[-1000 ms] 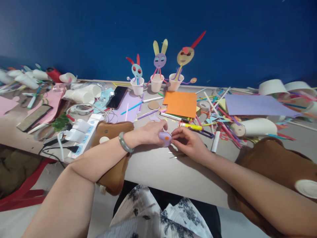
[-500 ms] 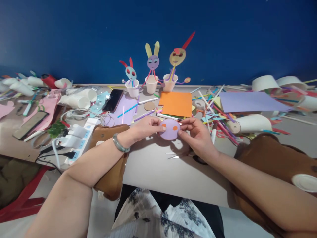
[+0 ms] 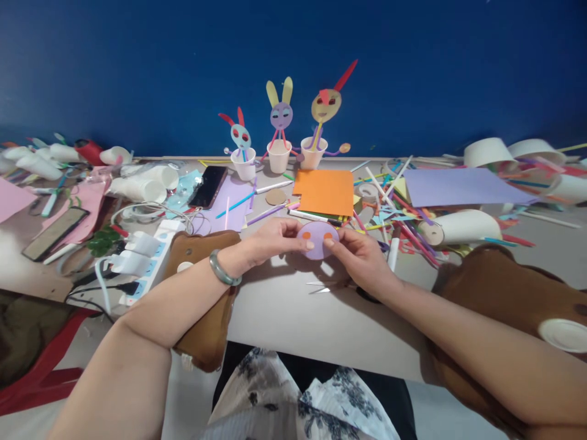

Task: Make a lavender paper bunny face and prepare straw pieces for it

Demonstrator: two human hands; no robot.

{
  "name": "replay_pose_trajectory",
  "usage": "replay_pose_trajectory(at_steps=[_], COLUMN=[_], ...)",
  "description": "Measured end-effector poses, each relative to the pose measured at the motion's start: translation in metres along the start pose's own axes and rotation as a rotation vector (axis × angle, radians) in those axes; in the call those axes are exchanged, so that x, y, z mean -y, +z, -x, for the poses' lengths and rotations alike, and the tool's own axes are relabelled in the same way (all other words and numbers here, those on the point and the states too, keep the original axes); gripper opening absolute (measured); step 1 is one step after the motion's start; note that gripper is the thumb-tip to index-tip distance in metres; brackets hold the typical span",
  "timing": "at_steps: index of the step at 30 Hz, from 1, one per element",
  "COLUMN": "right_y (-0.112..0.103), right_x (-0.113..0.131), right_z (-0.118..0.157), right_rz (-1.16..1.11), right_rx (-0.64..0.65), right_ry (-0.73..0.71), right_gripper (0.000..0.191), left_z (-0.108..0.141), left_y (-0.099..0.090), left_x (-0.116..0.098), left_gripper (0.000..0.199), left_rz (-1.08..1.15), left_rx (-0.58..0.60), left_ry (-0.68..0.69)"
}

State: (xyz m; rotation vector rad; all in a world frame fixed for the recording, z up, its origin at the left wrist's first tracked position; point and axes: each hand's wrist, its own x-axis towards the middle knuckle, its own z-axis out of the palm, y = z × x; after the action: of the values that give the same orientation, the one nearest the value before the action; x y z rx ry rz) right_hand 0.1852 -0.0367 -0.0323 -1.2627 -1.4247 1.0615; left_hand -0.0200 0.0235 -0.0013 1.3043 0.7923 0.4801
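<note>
Faces a blue wall [image 3: 293,36] across a grey table [image 3: 284,318]. Has a big brown cushion [image 3: 509,311] at the table's front edge on the right, and a smaller tan cushion [image 3: 204,318] hanging over the same edge on the left, partly beneath the left forearm. Toward the right back corner, a purple sheet [image 3: 458,185] on clutter; nearer the back edge's middle, an orange sheet [image 3: 328,192]. Left of the tan cushion, a power strip [image 3: 151,269] with plugs in it. Along the back edge, three cups [image 3: 279,160], each bearing a paper figure. In front of the leftmost, to its left, a phone [image 3: 208,186].

Has the left hand [image 3: 279,237] pinched tight on the left rim of a purple disc [image 3: 318,237], and the right hand [image 3: 362,256] pinched likewise on its right rim, thumbs in front. Holds the disc face-on above the table, just in front of the orange sheet. Wears a bracelet [image 3: 222,269] on the left wrist. Below the disc, scissors [image 3: 321,289], blades apart, partly hidden by the right hand. On the disc, two orange spots [image 3: 307,236], side by side.
</note>
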Motion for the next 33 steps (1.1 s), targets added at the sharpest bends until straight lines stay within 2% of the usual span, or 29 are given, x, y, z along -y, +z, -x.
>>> replay_pose_trajectory(at_steps=[3,7,9,12,16,18,21,27,33], right_y=[0.002,0.002,-0.004,-0.026,-0.064,-0.078,-0.085,-0.077,-0.074], right_x=[-0.001,0.003,0.009,0.021,0.026,0.024,0.022,0.04,0.04], right_z=[0.003,0.004,0.002,-0.007,-0.02,-0.024,-0.026,-0.021,-0.023], right_rz=[0.025,0.114,0.215,0.467,1.103,1.32,1.469,1.507,1.627], right_rx=[0.025,0.119,0.178,0.226,0.115,0.136,0.229,0.468,0.451], right_ry=[-0.001,-0.042,-0.086,-0.187,-0.248,-0.187,-0.067,0.166,0.214], right_gripper=[0.044,0.042,0.039,0.031,0.017,0.015,0.013,0.014,0.025], left_z=[0.001,0.0,0.0,-0.001,-0.001,-0.001,-0.002,-0.004,-0.005], left_y=[0.004,0.005,0.005,0.005,0.005,0.004,0.003,0.0,-0.003], left_x=[-0.004,-0.004,-0.003,-0.004,-0.006,-0.005,-0.004,0.001,0.006], left_gripper=[0.039,0.029,0.023,0.015,0.011,0.01,0.01,0.012,0.014], left_rz=[0.054,-0.02,-0.034,-0.005,0.019,0.021,0.021,0.083,0.082], left_rx=[0.012,-0.064,-0.089,-0.121,-0.141,-0.142,-0.136,-0.078,-0.043], left_ry=[0.0,0.016,0.004,-0.029,-0.063,-0.07,-0.078,-0.078,-0.054])
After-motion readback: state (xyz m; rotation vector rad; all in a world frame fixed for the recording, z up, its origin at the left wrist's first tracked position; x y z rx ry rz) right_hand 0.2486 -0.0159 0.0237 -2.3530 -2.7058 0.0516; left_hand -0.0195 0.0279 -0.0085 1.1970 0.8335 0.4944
